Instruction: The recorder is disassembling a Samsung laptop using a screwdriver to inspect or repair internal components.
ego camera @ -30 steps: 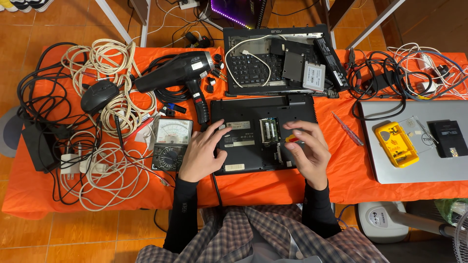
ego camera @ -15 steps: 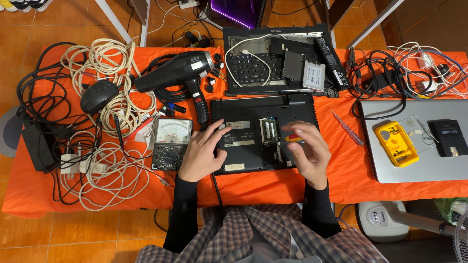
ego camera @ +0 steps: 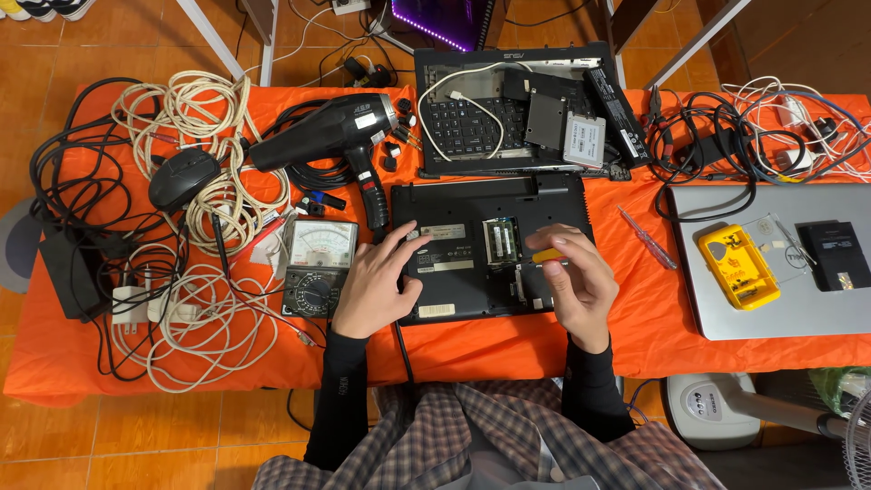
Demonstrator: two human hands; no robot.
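At the near edge of an orange-covered desk (ego camera: 635, 336), we work on an upturned black laptop base (ego camera: 494, 247), its underside facing up near the middle of the near edge. Our left hand (ego camera: 376, 281) lies flat and open on the base's left end, fingers spread, gripping nothing. Our right hand (ego camera: 576, 277) is curled over the base's right part, its fingers pinched on a small yellow-handled screwdriver (ego camera: 547, 257) whose tip we cannot make out. Pale rectangular labels (ego camera: 442, 232) sit on the base's left half, one near its top edge, others lower down, just beside an open memory bay (ego camera: 502, 240).

Left of the base lies an analogue multimeter (ego camera: 318, 264) with a white dial face, and beyond it a black hair dryer (ego camera: 331, 127). Coils of white cable (ego camera: 195, 118) and a black mouse (ego camera: 181, 177) fill the left end. At the far edge rests a second opened laptop (ego camera: 517, 109) with a silver drive (ego camera: 583, 139) lying on it. Toward the right end, a closed grey laptop (ego camera: 780, 313) carries a yellow plastic case (ego camera: 737, 267) and a flat black box (ego camera: 833, 256).
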